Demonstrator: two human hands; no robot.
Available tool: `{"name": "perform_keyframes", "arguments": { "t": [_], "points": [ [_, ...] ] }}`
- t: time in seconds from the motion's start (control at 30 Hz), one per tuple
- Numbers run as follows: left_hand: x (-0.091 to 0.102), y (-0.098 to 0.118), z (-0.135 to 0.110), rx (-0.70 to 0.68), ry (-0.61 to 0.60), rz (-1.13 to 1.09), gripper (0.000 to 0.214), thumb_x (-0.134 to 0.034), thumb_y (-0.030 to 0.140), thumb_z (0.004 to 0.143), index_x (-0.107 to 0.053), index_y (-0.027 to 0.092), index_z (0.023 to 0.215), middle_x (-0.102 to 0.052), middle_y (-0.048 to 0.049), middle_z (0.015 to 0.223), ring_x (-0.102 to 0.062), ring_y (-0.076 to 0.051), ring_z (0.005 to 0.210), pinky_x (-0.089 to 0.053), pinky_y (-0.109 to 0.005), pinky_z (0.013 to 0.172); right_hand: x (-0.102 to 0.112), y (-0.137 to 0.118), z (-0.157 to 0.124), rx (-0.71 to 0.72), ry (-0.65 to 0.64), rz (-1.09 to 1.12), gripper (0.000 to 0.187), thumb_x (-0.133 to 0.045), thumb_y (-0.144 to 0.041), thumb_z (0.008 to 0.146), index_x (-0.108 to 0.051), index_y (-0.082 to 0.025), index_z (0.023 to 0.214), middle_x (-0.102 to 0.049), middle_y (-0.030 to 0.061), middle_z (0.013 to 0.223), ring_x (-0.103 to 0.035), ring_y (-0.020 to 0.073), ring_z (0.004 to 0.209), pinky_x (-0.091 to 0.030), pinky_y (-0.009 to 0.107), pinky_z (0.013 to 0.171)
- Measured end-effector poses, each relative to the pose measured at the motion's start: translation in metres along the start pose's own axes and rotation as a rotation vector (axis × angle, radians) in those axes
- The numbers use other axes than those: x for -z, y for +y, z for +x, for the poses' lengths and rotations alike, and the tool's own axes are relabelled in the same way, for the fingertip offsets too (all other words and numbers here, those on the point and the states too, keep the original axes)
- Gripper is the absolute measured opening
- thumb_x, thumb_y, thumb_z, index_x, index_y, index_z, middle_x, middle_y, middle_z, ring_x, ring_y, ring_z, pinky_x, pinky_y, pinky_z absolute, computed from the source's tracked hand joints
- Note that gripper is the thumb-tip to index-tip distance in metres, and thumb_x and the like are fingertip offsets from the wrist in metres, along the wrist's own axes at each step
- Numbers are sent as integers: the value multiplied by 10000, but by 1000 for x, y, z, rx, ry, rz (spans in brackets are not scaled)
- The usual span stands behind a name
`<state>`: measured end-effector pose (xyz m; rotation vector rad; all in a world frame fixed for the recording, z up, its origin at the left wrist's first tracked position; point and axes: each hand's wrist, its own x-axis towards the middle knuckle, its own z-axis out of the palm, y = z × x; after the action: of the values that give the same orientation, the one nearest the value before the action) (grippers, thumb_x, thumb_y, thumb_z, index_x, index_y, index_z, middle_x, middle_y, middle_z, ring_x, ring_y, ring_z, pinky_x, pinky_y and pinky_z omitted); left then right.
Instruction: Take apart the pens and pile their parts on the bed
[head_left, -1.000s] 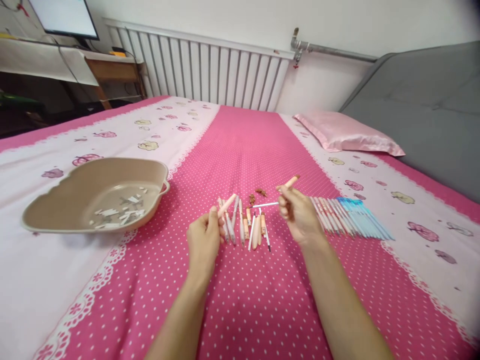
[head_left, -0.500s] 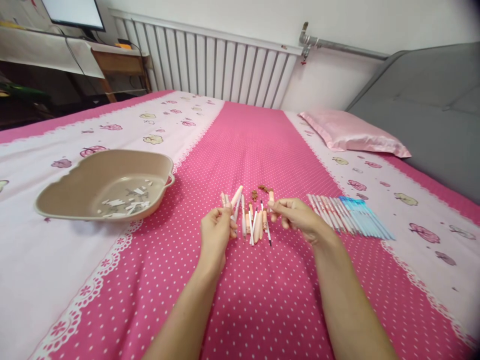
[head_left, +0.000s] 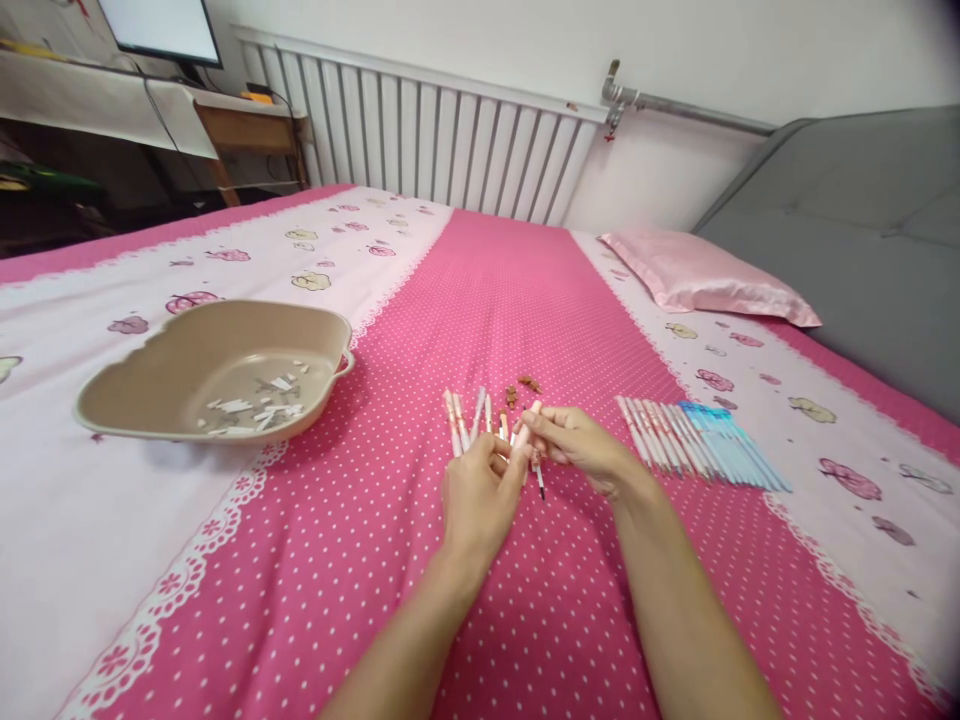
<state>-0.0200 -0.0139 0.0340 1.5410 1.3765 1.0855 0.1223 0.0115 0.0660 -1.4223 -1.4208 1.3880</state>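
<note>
My left hand [head_left: 484,490] is closed in a pinch around a pale peach pen barrel [head_left: 527,425], tilted up to the right. Against the barrel, the fingers of my right hand [head_left: 574,445] are closed too; the small peach pen piece they held is mostly hidden between the hands. Below and behind my fingers lie loose pen parts, among them a white refill with a dark tip [head_left: 540,482]. Pinkish-white pens [head_left: 455,420] lie just beyond my left hand. Small brown pieces [head_left: 511,396] rest past the hands.
A beige plastic basin [head_left: 202,340] with white and grey scraps stands at the left. To the right lies a row of pink-patterned pens [head_left: 660,435] and light blue pens [head_left: 739,445]. Further back are a pink pillow [head_left: 709,270], a grey headboard [head_left: 862,200] and a white radiator [head_left: 420,130].
My left hand has moved right with the peach barrel, over the loose parts. It now meets my right hand, which has shifted slightly lower. The pinkish-white pens at left are uncovered.
</note>
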Motion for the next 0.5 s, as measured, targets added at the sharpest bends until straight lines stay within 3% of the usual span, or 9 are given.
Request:
{"name": "perform_keyframes", "arguments": {
  "t": [0.1, 0.17, 0.23, 0.37, 0.5],
  "points": [
    [8, 3, 4, -35, 14, 116, 356, -563, 538, 679, -626, 194, 750, -621, -20, 628, -525, -146, 541, -318, -225, 498, 6, 7, 4, 6, 148, -61, 427, -513, -577, 713, -465, -173, 583, -370, -72, 474, -255, 47, 394, -180, 200, 414],
    [16, 3, 9, -40, 145, 257, 390, -558, 544, 681, -618, 199, 854, -636, -48, 750, -557, -186, 651, -354, -257, 561, 13, 15, 7, -10, 324, -301, 444, -486, -560, 734, -394, -186, 514, -300, -72, 453, -247, 60, 408, -171, 214, 431],
    [21, 0, 12, -38, 234, 466, 445, -558, 518, 690, -576, 178, 977, -618, -92, 899, -558, -235, 799, -382, -301, 650, 19, 22, 9, -58, 420, -583, 462, -458, -536, 750, -334, -194, 465, -269, -60, 437, -265, 76, 416, -172, 228, 443],
    [19, -9, 13, -35, 163, 822, 519, -587, 488, 659, -534, 119, 1020, -567, -146, 966, -508, -300, 924, -377, -381, 768, 20, 28, 11, -141, 390, -848, 474, -403, -541, 764, -344, -197, 443, -357, -21, 436, -347, 108, 427, -212, 244, 452],
    [14, -14, 12, -44, 91, 900, 440, -539, 425, 716, -514, 123, 1034, -565, -130, 977, -500, -285, 925, -373, -371, 774, 16, 25, 10, -149, 390, -877, 479, -372, -547, 777, -400, -195, 454, -438, 0, 456, -410, 122, 451, -245, 243, 466]
  ]
}}
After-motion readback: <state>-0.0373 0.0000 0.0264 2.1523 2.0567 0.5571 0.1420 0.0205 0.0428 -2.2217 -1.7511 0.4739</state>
